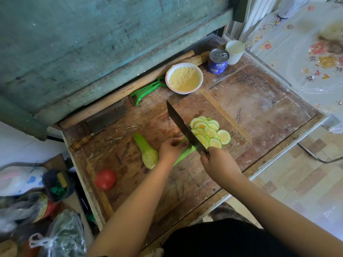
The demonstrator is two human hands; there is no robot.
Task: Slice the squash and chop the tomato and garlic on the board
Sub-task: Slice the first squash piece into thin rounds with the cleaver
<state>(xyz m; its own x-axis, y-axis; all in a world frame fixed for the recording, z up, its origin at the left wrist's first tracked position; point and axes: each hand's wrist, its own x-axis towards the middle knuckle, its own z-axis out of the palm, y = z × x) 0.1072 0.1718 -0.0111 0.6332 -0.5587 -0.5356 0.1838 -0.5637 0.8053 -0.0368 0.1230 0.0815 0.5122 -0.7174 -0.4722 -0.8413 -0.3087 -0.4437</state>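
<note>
Seemingly squash (186, 152) under left grip (171, 150).

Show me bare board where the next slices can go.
Free: right of the slice pile, toward the board's right edge; also between tomato and left hand. Crowded: around the knife and whole squash.

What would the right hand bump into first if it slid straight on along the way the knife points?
Probably nothing on the board. The right hand grips the knife, which points up-left over bare board, between the green peeler and the bowl of yellow powder. Depth is hard to judge.
</note>
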